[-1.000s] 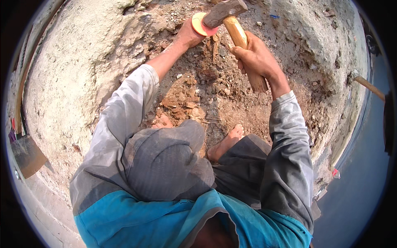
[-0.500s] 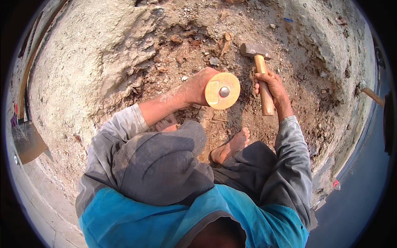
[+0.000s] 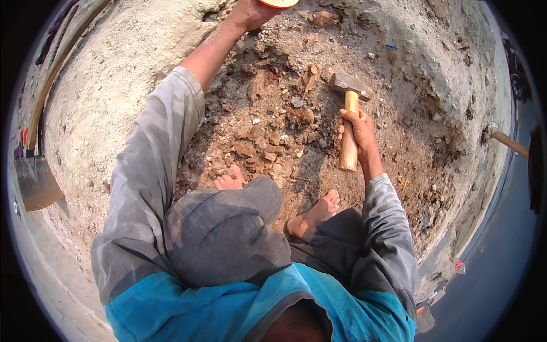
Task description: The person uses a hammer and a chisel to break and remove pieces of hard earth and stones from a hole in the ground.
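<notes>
At the top edge, my left hand (image 3: 250,14) is closed around a chisel with a round yellow hand guard (image 3: 279,2). Only the guard's rim and part of its face show; the shaft is hidden. My right hand (image 3: 359,130) grips the wooden handle of a club hammer (image 3: 349,155), whose grey steel head points away from me. The hammer hangs above broken brown soil and stones (image 3: 279,128), apart from the chisel.
My bare feet (image 3: 316,214) rest on the dirt between pale, rough earth banks. On the far left lies a metal blade (image 3: 37,182) by a long wooden pole. A wooden handle (image 3: 509,143) sticks out at the right, near a blue-grey surface (image 3: 484,239).
My left hand has swung forward and left, carrying the chisel from the middle to the top edge. My right hand has shifted slightly left with the hammer still held.
</notes>
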Available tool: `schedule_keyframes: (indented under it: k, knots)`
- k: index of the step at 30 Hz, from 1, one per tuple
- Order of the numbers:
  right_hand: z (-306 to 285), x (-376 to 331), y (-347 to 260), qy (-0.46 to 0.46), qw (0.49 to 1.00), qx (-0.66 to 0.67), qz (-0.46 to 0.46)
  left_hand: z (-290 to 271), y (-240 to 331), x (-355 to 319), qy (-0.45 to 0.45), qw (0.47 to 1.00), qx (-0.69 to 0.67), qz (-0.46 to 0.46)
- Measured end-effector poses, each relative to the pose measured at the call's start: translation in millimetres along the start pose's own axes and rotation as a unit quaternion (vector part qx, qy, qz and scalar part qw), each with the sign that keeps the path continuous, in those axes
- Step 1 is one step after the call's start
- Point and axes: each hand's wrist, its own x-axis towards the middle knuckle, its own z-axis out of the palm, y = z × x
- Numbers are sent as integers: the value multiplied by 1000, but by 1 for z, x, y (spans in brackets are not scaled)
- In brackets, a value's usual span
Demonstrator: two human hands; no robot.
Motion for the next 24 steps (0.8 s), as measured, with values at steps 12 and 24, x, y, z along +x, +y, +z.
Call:
schedule_keyframes:
  k: [12,24]
  knots:
    - [149,-44,-234,83,770,-133,-618,1,9,21,-31,992,-114,-51]
    - [122,-15,-204,-51,885,-292,-359,-4,-9,-2,-14,988,-145,-47]
